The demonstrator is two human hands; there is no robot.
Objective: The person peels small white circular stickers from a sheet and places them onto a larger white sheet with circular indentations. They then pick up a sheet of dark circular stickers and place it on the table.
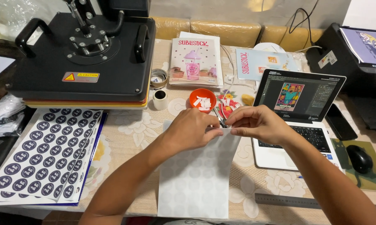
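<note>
A pale white sheet (196, 175) lay face down near the middle of the surface (129, 133), long side running from the near edge toward the far side. Faint round shapes showed through it in rows, and its far end was lifted and pinched between both hands. The left hand (192, 131) was closed, thumb and fingertips gripping the sheet's far edge from the left. The right hand (259, 123) was also closed, its fingers pinching the same edge from the right, so the two hands met just above the sheet.

To the left lay a stack of sticker sheets (46, 154), white with rows of dark round stickers. Far left stood a black heat press (83, 58). Just beyond the hands sat a small orange bowl (202, 100) holding white scraps, and a small white cup (160, 99) stood to its left. Further off lay a pale booklet (195, 62). To the right an open laptop (296, 108) showed a colourful picture, with a dark phone (340, 121) and a black mouse (359, 158) beyond it. A metal ruler (304, 201) lay near the right forearm.
</note>
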